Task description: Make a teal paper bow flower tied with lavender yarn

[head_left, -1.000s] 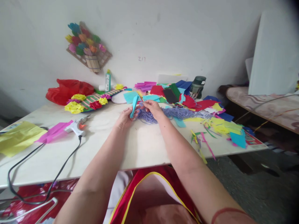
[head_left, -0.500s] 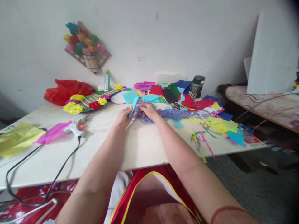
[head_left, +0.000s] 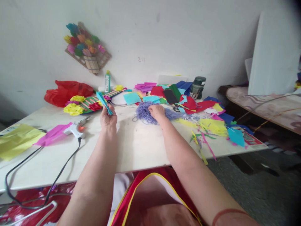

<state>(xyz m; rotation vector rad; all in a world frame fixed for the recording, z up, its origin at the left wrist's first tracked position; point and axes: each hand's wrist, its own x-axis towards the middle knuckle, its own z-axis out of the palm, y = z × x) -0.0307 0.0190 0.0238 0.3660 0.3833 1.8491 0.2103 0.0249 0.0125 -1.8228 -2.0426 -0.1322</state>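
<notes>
My left hand (head_left: 108,116) is raised over the white table (head_left: 141,147) and grips a folded strip of light-blue paper (head_left: 103,102) that tilts up to the left. My right hand (head_left: 157,112) rests on a tangle of purple string (head_left: 150,113) at the table's middle, fingers curled into it. The string pile stretches to the right toward a heap of coloured paper scraps (head_left: 211,121).
A white glue gun (head_left: 75,127) with a black cord (head_left: 58,175) lies left of my left hand, beside pink paper (head_left: 53,133) and yellow paper (head_left: 17,139). A red bag (head_left: 67,91), paper flowers (head_left: 75,106), a glue bottle (head_left: 107,81) and a dark jar (head_left: 198,86) stand along the wall.
My left hand has pulled away to the left with the blue paper strip, leaving the string. My right hand stays on the purple string pile.
</notes>
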